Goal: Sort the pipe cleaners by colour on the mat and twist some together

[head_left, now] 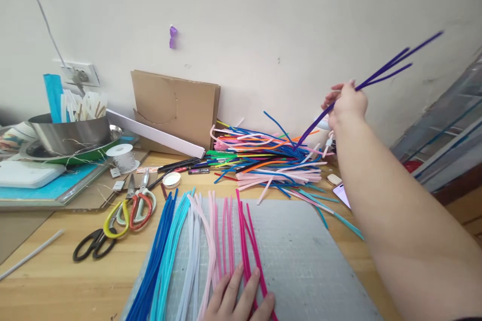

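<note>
My right hand (350, 105) is raised at the right, closed around a few dark purple pipe cleaners (384, 67). Their lower ends reach down to a heap of mixed-colour pipe cleaners (271, 155) by the wall. My left hand (241, 298) lies flat with fingers spread over the hot-pink pipe cleaners (246, 241) on a grey cutting mat (305, 256). To its left run rows sorted by colour: light pink pipe cleaners (207, 241), pale blue-grey ones (192, 246), turquoise ones (173, 251) and dark blue ones (154, 261).
Several scissors (124, 215) lie left of the mat, near a spool (122, 158) and a round white lid (171, 179). Cardboard sheets (173, 105) lean on the wall. A metal bowl (71, 135) holds sticks at the left. A phone (342, 195) lies by my right forearm.
</note>
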### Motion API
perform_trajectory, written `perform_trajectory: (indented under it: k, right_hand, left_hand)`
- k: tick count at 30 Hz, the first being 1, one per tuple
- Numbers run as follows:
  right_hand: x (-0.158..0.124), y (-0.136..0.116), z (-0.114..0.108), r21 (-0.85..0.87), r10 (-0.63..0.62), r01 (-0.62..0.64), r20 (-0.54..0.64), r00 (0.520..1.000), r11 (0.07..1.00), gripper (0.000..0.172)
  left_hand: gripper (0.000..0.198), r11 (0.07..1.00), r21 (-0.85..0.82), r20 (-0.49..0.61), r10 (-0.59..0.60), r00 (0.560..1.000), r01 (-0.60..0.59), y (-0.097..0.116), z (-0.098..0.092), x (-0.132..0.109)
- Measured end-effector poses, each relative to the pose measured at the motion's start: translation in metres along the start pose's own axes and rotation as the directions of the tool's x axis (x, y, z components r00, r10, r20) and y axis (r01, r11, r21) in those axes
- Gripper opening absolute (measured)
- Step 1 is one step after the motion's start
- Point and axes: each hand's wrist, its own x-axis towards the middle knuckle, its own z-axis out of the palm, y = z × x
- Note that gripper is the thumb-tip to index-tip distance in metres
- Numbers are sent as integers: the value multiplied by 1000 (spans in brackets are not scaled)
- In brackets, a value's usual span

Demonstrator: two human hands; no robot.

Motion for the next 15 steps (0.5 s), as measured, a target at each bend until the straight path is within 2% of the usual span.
perform_trajectory:
  k: [2, 3, 4, 5, 6, 7, 9, 10, 11, 12, 13, 15]
  right_hand:
    - [-4, -23, 1, -16, -187, 187, 3, 982, 982, 34]
    - [-11, -31, 1, -60, -316, 318, 40, 948, 946, 34]
    - [-20, -36, 2, -131, -425, 441, 129, 896, 888, 37]
    - [-30, -38, 2, -193, -468, 511, 232, 853, 837, 41]
    - [-42, -36, 3, -255, -449, 553, 367, 815, 793, 42]
    - [-55, -30, 3, -320, -363, 570, 519, 774, 757, 41]
    - [-78, -6, 6, -396, -149, 595, 733, 664, 699, 35]
    - [-88, 10, 8, -442, 6, 628, 821, 571, 640, 32]
    - [-96, 27, 9, -486, 141, 660, 852, 504, 573, 29]
    - [-101, 44, 10, -514, 203, 676, 849, 487, 528, 25]
    - [-104, 60, 11, -544, 241, 687, 836, 494, 481, 22]
    - [-103, 86, 12, -604, 276, 694, 797, 538, 392, 23]
  left_hand:
    - [37, 1000, 10, -1, 8, 1000, -8, 0, 0, 0]
    - [37, 1000, 14, 1, 10, 1000, -10, -1, 0, 0]
    - [37, 1000, 18, 2, 10, 1000, -10, -1, 0, 0]
    - [37, 1000, 20, 0, 11, 1000, -11, 0, 1, 0]
    - [37, 1000, 21, -1, 11, 1000, -11, 0, 1, 0]
    - [37, 1000, 21, -4, 10, 1000, -10, 0, 1, 0]
    - [37, 1000, 21, -13, 5, 1000, -5, 0, 1, 0]
    - [37, 1000, 23, -17, 0, 1000, 1, 0, 1, 0]
    - [37, 1000, 24, -20, -5, 1000, 6, 0, 1, 0]
    - [36, 1000, 25, -25, -10, 1000, 10, 0, 1, -1]
    - [36, 1000, 27, -29, -14, 999, 15, 0, 1, -1]
    - [36, 999, 25, -34, -21, 999, 22, 1, 1, -1]
